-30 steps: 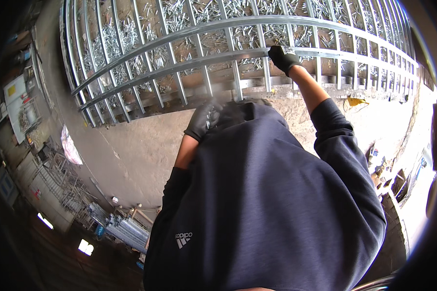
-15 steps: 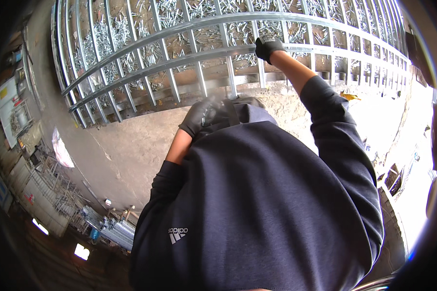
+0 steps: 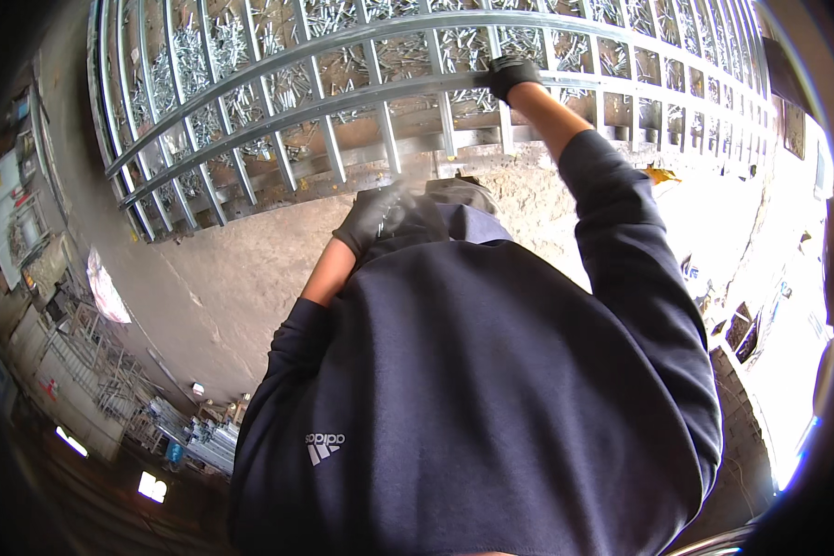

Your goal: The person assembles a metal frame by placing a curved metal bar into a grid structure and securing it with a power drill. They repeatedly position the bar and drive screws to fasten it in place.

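Observation:
My right hand [image 3: 513, 78], in a dark glove, is closed at the nearer long metal rail [image 3: 371, 100] of a silver frame with many crossbars. What its fingers hold, if anything, is hidden. Close to my body, my left hand [image 3: 376, 221], also gloved and partly blurred, is curled around small shiny metal pieces that look like short pins or screws. Many similar silver pieces [image 3: 227, 56] lie scattered beneath the frame's bars. A second long rail [image 3: 371, 35] runs parallel, farther away.
Bare concrete floor [image 3: 222, 246] lies between the frame and me. At left stand racks [image 3: 93, 343], a pale bag [image 3: 107, 287] and stacked metal profiles [image 3: 208, 435]. A yellow item [image 3: 661, 174] lies on the floor to the right, beside bright light.
The view has shifted slightly, so the frame appears a little farther left and higher. My right hand remains at the nearer rail; my left hand stays close to my body with the metal pieces.

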`<state>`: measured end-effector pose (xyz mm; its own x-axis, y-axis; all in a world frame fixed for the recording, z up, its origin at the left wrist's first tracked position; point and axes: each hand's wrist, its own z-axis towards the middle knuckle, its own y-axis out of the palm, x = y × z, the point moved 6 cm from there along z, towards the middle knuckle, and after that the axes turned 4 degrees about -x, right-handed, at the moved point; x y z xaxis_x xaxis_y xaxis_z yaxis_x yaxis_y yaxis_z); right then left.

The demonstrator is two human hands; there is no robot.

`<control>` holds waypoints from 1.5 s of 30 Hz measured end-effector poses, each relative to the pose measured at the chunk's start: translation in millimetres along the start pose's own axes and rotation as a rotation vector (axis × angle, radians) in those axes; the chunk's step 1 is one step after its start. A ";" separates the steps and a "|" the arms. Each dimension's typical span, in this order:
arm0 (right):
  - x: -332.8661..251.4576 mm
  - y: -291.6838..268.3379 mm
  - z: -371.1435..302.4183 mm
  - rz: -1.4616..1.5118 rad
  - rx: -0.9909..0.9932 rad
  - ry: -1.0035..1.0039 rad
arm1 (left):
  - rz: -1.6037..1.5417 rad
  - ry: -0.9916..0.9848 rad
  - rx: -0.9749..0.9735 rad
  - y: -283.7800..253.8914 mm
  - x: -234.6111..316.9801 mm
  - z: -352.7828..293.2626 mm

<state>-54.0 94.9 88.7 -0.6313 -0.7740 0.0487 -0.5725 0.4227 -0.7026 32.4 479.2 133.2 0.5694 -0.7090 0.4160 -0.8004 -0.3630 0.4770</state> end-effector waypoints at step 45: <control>-61.8 51.5 -64.1 0.614 -0.101 -0.627 | -0.459 0.068 0.212 80.4 19.2 49.8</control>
<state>-78.0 194.8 95.0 -0.4562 -0.5004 -0.7359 -0.2890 0.8654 -0.4093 -30.4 406.3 140.9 0.8766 -0.4094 0.2529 -0.4812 -0.7475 0.4579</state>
